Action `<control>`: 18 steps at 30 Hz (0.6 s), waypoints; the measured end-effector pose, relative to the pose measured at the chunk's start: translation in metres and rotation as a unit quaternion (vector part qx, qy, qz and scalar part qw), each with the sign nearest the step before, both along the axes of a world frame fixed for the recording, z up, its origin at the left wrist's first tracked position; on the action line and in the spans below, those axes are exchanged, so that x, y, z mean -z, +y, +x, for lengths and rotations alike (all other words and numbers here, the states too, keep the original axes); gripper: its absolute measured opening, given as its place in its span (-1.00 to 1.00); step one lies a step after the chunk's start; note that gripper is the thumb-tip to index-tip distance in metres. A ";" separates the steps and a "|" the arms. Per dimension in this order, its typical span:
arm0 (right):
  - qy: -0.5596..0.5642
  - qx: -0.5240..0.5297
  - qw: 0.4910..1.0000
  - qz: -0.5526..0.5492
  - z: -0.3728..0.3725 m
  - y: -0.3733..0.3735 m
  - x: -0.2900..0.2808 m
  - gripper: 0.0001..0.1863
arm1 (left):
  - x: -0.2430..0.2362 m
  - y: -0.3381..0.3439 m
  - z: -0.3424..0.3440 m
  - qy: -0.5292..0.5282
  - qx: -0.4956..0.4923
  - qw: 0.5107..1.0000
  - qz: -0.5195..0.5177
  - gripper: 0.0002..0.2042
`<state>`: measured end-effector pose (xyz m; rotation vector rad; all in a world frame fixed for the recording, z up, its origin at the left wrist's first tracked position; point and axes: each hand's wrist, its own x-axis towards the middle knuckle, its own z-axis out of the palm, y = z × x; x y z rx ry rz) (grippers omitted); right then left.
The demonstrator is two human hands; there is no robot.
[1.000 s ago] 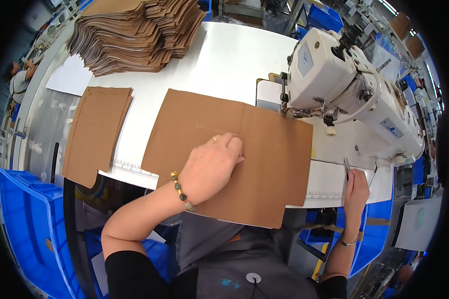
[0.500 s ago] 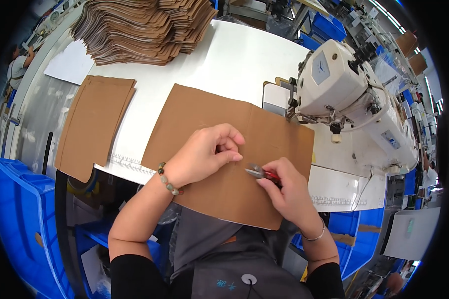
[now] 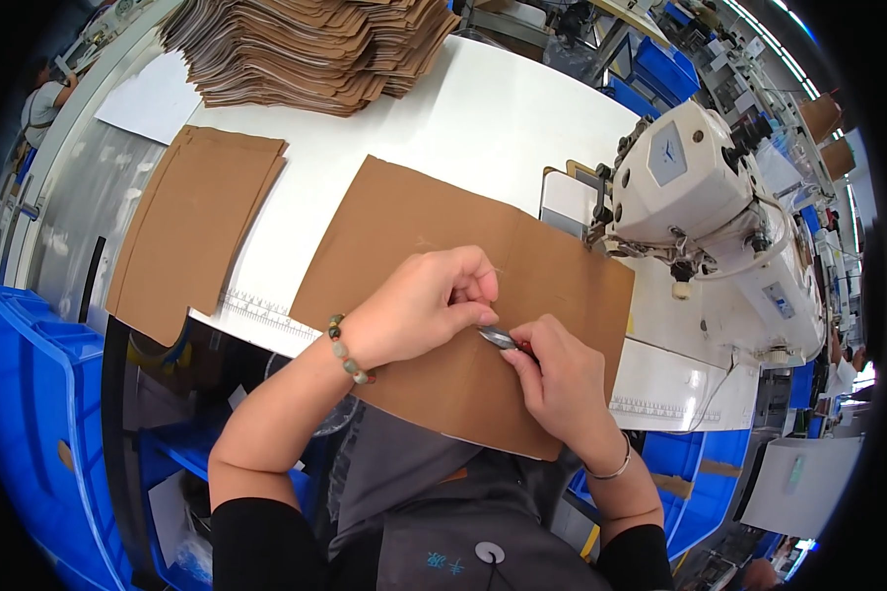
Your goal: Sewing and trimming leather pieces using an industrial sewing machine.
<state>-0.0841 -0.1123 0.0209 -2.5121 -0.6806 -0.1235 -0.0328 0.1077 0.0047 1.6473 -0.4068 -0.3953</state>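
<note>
The snips' (image 3: 496, 338) handles are mostly hidden in the right hand (image 3: 565, 382), at centre. Whatever lies between the left hand's (image 3: 419, 305) fingertips is too small to tell. The hands cover part of the panel (image 3: 434, 222). The frame's top edge cuts off the stack (image 3: 301, 54); its bottom edge cuts off both sleeves (image 3: 263, 542).

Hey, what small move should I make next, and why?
Probably a gentle squeeze of the snips beside the left hand: the right hand holds their tips close to the left thumb, over the brown panel. Whether a thread is pinched, I can't tell.
</note>
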 end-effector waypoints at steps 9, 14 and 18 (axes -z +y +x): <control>-0.002 0.142 0.987 0.077 -0.014 -0.063 0.008 -0.89 | -0.033 0.031 -0.020 0.030 0.053 0.997 -0.040 -0.86; -0.013 0.302 0.947 0.106 -0.046 -0.156 0.025 -0.89 | -0.004 0.105 -0.066 0.056 0.358 0.932 0.000 -0.89; -0.030 0.328 0.934 0.142 -0.068 -0.190 0.050 -0.82 | 0.110 0.145 -0.113 0.171 0.183 0.964 0.085 -0.82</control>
